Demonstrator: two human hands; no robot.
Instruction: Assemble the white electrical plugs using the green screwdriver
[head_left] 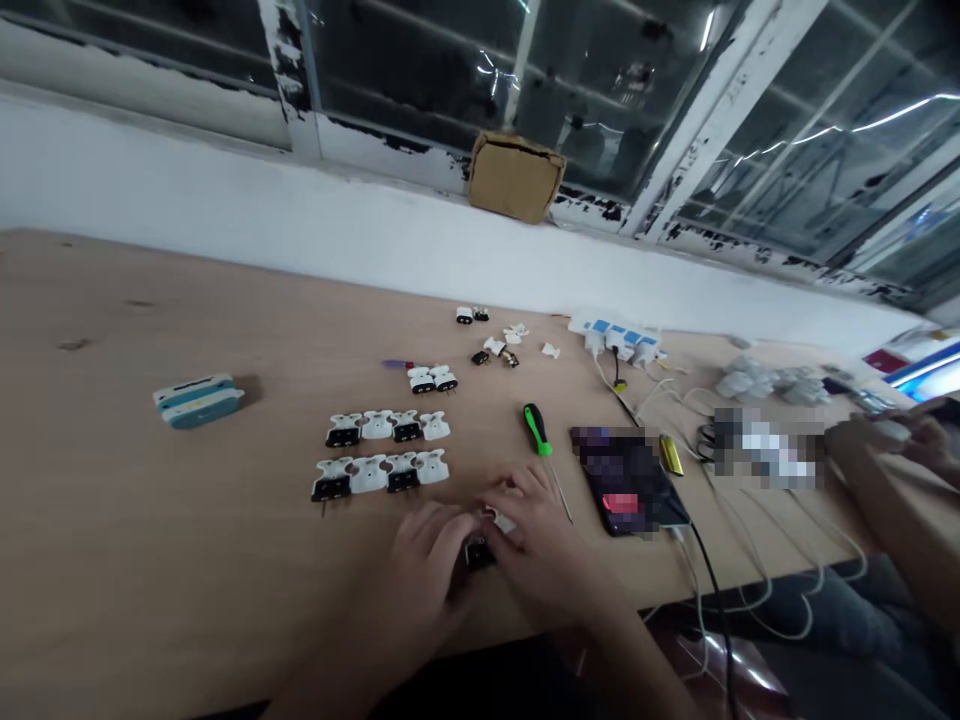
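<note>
Close to the table's front edge, my left hand (pixel 429 550) and my right hand (pixel 538 522) meet around a small plug part. Its black base (pixel 480 553) shows between my fingers, with a white shell half (pixel 499 520) beside it under my right fingers. My fingers cover the rest, and whether the two pieces are joined I cannot tell. To the left are two rows of white shell halves (pixel 369 473) and black-based plug parts (pixel 343 430). A green and black screwdriver (pixel 537 430) lies just beyond my right hand, its shaft pointing towards me.
Assembled plugs (pixel 433 379) and loose plug pieces (pixel 495 347) lie farther back. A teal and white box (pixel 198 402) is at left. At right are a phone (pixel 626 480), a yellow cylinder (pixel 671 455), a power strip (pixel 619 338), cables and another person's arms (pixel 885 490).
</note>
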